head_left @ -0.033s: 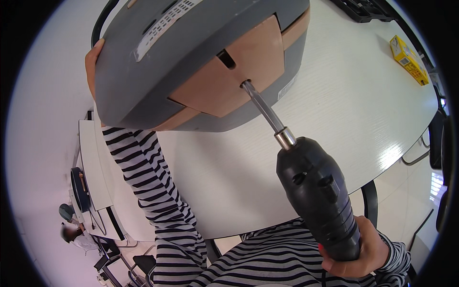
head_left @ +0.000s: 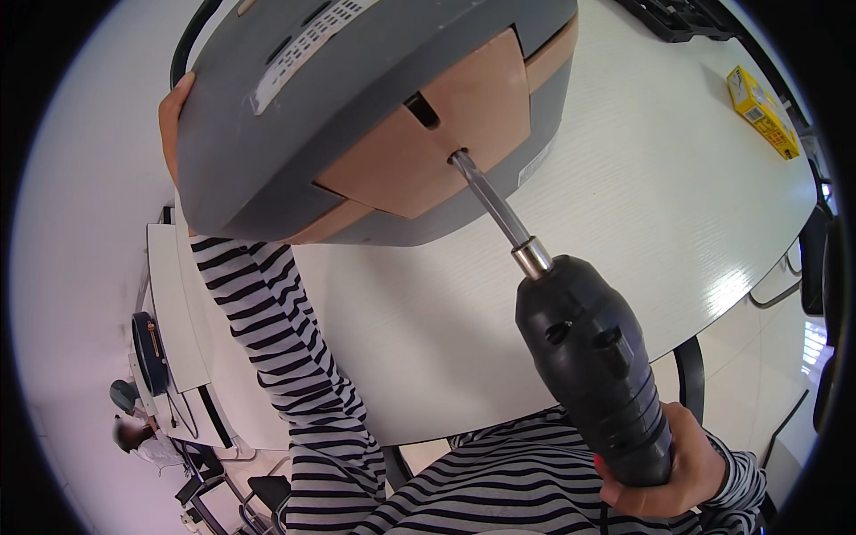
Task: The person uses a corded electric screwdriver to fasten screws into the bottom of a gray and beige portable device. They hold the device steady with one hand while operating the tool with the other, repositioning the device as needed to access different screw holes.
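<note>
A bulky grey plastic appliance housing [head_left: 294, 169] with a copper-pink panel [head_left: 392, 160] is tilted over the table at the upper left. My left hand [head_left: 173, 120] wraps around its left side, and most of the fingers are hidden behind it. In my right hand [head_left: 682, 468], at the lower right, is the rear end of a black electric screwdriver [head_left: 593, 357]. Its long steel bit [head_left: 490, 201] reaches up and left, with the tip in a small round hole of the panel. A dark rectangular slot lies just above that hole. Whether a screw sits inside cannot be seen.
The white table [head_left: 642, 205] curves away to the right. A yellow box [head_left: 762, 111] lies near its far right edge, and a black plastic case [head_left: 682, 18] stands at the top. Chairs flank the table. A person [head_left: 143, 437] is in the background at the lower left.
</note>
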Motion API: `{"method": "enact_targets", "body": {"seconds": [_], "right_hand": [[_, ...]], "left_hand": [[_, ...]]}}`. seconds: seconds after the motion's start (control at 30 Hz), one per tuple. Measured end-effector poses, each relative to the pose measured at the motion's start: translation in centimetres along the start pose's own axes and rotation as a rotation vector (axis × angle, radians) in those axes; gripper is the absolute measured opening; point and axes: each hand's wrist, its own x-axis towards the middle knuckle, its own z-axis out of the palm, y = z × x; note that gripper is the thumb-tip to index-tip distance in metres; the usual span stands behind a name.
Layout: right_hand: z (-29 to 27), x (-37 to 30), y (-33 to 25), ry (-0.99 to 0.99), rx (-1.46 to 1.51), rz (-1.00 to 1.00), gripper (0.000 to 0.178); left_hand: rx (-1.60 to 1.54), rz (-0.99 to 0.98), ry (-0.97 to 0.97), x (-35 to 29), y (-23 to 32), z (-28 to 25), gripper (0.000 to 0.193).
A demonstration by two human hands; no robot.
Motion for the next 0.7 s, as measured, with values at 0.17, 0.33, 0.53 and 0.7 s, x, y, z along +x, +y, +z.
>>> {"method": "enact_targets", "body": {"seconds": [0.17, 0.33, 0.53, 0.7], "right_hand": [[0.1, -0.1, 0.5, 0.044, -0.022, -0.099, 0.034], [-0.5, -0.1, 0.4, -0.062, -0.105, -0.134, 0.038], [-0.3, -0.5, 1.3, -0.017, -0.175, -0.27, 0.053], [-0.2, -0.6, 1.4, -0.014, -0.174, -0.251, 0.054]], "left_hand": [[-0.013, -0.061, 0.019, 0.0, 0.7, 0.5, 0.055], [-0.026, -0.116, 0.028, -0.1, 1.6, 0.7, 0.051], [-0.015, -0.153, 0.039, 0.4, 2.1, 0.8, 0.047], [-0.067, -0.144, -0.035, 0.4, 0.5, -0.3, 0.049]]}}
